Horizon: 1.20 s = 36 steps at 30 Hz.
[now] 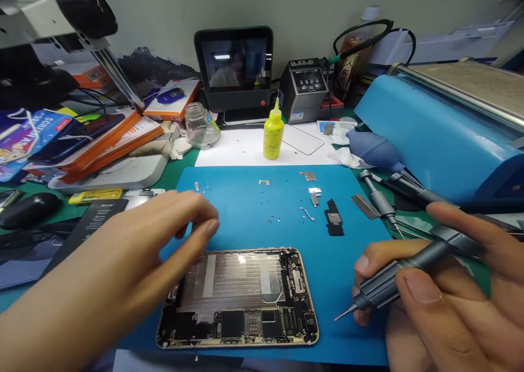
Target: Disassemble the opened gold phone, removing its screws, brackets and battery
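An opened smartphone [233, 301] lies on the blue mat [229, 208], its logic board and bare battery bay showing. My left hand [164, 246] hovers over the phone's upper left part, thumb and index fingertips pressed together. Whatever may be between them is too small or hidden to make out. In my right hand [434, 290] is a grey precision screwdriver [405, 274], its thin tip pointing down-left, right of the phone and apart from it. Beyond the phone lie tiny screws [271, 219], small metal shields [314, 196] and a black speaker module [334, 218].
A yellow bottle [273, 135] stands behind the mat, near a glass jar [202, 125], a screen device [235, 66] and a soldering station [305, 91]. At right are a blue machine [442, 132], an air blower [374, 149] and another screwdriver [380, 200]. A black battery [92, 225] lies left.
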Each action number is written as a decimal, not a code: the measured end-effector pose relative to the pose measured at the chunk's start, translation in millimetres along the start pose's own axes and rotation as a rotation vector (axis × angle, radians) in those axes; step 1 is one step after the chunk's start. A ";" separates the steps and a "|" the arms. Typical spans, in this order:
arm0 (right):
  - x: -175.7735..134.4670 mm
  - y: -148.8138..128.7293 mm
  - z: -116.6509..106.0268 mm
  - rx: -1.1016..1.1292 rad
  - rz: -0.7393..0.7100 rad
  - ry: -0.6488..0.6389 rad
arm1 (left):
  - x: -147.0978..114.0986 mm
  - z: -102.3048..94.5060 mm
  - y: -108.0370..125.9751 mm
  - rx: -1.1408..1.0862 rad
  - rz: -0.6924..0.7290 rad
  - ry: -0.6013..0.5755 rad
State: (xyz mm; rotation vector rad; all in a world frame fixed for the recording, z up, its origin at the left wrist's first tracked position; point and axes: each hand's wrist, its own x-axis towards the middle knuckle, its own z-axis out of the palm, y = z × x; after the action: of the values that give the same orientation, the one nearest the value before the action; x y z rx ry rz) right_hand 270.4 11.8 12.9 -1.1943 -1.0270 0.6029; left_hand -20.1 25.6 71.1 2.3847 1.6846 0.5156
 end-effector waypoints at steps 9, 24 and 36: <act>2.8 11.9 -7.8 0.072 -0.020 -0.108 | 75.7 -0.9 -9.9 0.160 0.036 -0.133; 5.7 13.9 -4.3 0.115 -0.030 -0.154 | 92.8 4.3 -16.4 0.420 0.012 -0.205; 6.0 23.9 -12.4 0.076 0.019 -0.080 | 94.2 4.6 -27.3 0.398 0.102 -0.210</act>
State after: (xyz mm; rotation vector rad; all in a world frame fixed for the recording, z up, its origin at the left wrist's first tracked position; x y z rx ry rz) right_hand 287.1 18.2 -8.1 -1.1216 -1.0516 0.7033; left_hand -14.1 123.6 74.3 2.6895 1.7059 -0.0690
